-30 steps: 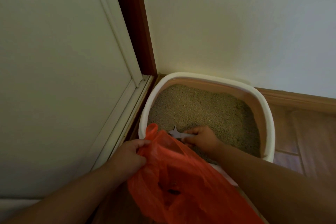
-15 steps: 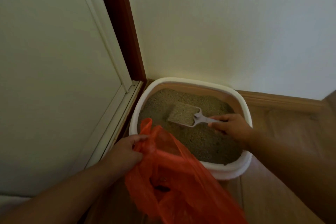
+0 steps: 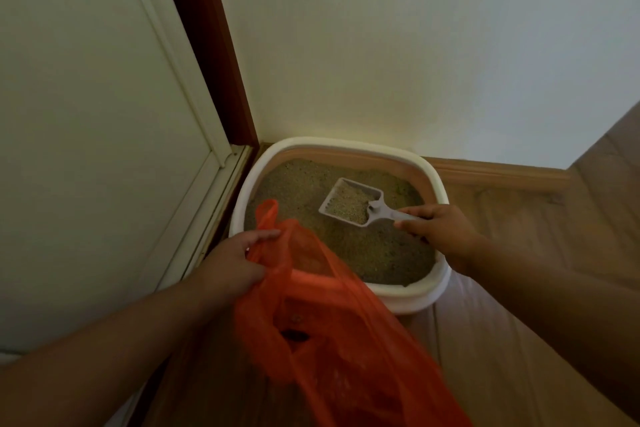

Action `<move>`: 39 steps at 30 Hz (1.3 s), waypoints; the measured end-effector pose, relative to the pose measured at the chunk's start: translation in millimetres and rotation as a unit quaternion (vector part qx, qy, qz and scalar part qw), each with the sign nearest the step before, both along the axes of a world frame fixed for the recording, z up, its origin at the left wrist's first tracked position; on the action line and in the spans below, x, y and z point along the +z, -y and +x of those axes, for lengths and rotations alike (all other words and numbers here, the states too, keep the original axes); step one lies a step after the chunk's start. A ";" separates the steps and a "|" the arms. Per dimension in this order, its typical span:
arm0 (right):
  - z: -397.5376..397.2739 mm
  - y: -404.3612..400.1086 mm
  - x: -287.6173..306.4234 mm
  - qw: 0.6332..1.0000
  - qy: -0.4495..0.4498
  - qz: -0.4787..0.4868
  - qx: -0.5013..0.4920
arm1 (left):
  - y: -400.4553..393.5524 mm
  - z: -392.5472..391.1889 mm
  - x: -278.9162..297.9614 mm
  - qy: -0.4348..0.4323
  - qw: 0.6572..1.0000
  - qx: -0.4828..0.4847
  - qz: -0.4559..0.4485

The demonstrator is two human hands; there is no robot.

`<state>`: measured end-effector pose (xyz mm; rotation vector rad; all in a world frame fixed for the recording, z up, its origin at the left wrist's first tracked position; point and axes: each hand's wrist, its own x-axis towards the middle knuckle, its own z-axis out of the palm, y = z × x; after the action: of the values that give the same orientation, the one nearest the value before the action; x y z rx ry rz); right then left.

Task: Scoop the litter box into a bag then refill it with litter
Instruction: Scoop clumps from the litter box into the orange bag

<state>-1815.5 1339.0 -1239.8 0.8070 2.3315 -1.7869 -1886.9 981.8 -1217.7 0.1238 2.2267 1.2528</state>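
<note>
right hand [image 3: 441, 236] lifts loaded scoop [image 3: 351, 203]; left hand [image 3: 230, 262] grips bag [image 3: 332, 322].

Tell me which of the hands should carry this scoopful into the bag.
The right hand: it already grips the scoop, loaded with litter above the litter box. The left hand is occupied holding the orange bag open beside it.

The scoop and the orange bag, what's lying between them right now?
In the head view, only loose litter inside the litter box lies between the scoop and the orange bag.
</note>
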 end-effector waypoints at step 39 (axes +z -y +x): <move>1.2 -22.5 12.3 0.999 -0.035 -0.004 0.019 | 15.7 -3.5 5.3 -0.014 0.999 0.015 0.038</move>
<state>-1814.3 1361.4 -1227.5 0.7049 2.3648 -1.8364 -1890.5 966.1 -1212.4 0.1380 2.2136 1.3596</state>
